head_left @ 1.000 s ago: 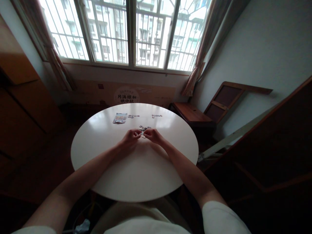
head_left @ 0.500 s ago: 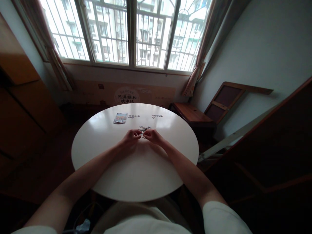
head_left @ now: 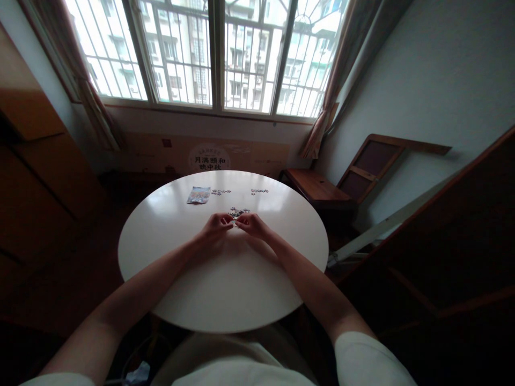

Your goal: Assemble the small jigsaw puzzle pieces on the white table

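Over the middle of a round white table (head_left: 217, 300), my left hand (head_left: 218, 223) and my right hand (head_left: 252, 222) meet almost fingertip to fingertip. Both are closed in a pinch on a small puzzle piece (head_left: 235, 220) between them, mostly covered by the fingers. Just beyond the fingertips lies a loose pile of puzzle pieces (head_left: 240, 211). Farther back, one joined group of pieces (head_left: 221, 192) sits at the left and another row of pieces (head_left: 259, 191) at the right. Beside the left group rests a printed picture packet (head_left: 199, 195).
Behind the table stands a low printed cardboard panel (head_left: 249, 155) below a barred window (head_left: 185, 59). A wooden chair (head_left: 322, 187) is at the back right. Orange-brown cabinets (head_left: 36, 171) line the left side, and a dark slanted wooden board (head_left: 454, 257) is on the right.
Both hands stay at the same spot, with only a slight shift of the fingers. The pile, the groups of pieces and the packet have not moved.
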A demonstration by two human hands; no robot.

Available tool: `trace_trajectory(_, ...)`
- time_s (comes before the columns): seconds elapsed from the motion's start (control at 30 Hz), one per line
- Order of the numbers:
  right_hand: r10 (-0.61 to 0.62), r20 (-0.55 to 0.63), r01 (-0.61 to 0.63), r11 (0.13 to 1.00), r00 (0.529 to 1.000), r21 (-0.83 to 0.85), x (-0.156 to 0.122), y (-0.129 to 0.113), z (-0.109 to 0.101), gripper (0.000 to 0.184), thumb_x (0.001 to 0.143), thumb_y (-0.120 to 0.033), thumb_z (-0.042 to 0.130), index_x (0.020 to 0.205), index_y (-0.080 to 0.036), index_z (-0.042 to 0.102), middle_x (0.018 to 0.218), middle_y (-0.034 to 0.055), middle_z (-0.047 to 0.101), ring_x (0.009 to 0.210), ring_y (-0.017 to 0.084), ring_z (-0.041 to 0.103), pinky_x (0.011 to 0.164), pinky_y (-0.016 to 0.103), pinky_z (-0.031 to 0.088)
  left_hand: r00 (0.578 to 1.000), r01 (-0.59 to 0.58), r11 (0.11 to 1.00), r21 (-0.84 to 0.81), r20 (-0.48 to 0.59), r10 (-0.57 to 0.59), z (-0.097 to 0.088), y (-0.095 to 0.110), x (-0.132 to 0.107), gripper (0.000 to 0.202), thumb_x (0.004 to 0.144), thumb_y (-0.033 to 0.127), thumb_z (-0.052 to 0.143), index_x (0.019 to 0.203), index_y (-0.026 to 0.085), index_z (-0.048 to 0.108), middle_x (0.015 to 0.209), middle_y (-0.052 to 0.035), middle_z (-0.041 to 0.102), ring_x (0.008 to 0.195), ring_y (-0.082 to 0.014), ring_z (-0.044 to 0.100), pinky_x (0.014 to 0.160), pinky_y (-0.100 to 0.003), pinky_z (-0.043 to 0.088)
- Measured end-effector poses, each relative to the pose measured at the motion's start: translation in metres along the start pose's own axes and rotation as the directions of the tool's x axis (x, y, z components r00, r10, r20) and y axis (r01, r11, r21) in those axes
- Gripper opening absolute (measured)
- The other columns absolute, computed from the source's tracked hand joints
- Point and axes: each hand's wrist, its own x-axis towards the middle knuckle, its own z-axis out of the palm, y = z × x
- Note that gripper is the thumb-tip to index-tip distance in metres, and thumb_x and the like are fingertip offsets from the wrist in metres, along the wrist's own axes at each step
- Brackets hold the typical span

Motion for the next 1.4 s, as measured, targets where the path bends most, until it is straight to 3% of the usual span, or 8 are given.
trace_trajectory(0.3,-0.016,0.003,0.016,1.000,1.000,-0.022,-0.0006,-0.0015,0.0001,0.014,0.080,-0.018,0.058,0.075,-0.010,0.068,0.064,0.0017,0.060,0.059,0.008,0.049,0.057,0.020,0.035,0.999,-0.013,1.000,0.001,0.031,0.012,-0.0002,0.0007,-0.0013,0.027,0.072,0.033,0.062,0.085,0.009,0.069,0.070,-0.0039,0.065,0.058,-0.0098,0.050,0.053,-0.020,0.038)
trace_trajectory(0.77,0.010,-0.057,-0.012,0.999,0.998,-0.035,0.0006,0.0016,-0.0031,0.016,0.080,-0.021,0.058,0.075,-0.010,0.068,0.064,0.0011,0.059,0.059,0.009,0.048,0.057,0.019,0.035,1.000,0.017,0.999,-0.028,0.021,-0.017,0.0032,0.0072,-0.0013,0.041,0.078,0.049,0.056,0.089,0.011,0.067,0.076,-0.0046,0.066,0.057,-0.0103,0.053,0.050,-0.020,0.040)
trace_trajectory(1.1,0.022,-0.082,-0.025,0.999,0.996,-0.034,0.0020,0.0032,-0.0026,0.015,0.079,-0.021,0.058,0.074,-0.011,0.068,0.063,0.0010,0.059,0.059,0.009,0.049,0.057,0.019,0.035,1.000,0.000,0.999,-0.042,0.020,0.001,0.0038,0.0024,0.0016,0.039,0.078,0.046,0.056,0.091,0.011,0.066,0.074,-0.0052,0.065,0.055,-0.0105,0.055,0.049,-0.020,0.042)
trace_trajectory(1.4,-0.005,-0.082,0.002,0.999,0.997,-0.038,0.0014,0.0010,-0.0024,0.016,0.079,-0.021,0.057,0.074,-0.010,0.068,0.064,0.0014,0.059,0.059,0.009,0.049,0.057,0.020,0.036,0.997,-0.081,0.993,0.091,0.019,0.080,0.0024,-0.0024,0.0030,0.031,0.082,0.036,0.052,0.092,0.012,0.069,0.078,-0.0056,0.066,0.057,-0.0095,0.055,0.052,-0.019,0.042)
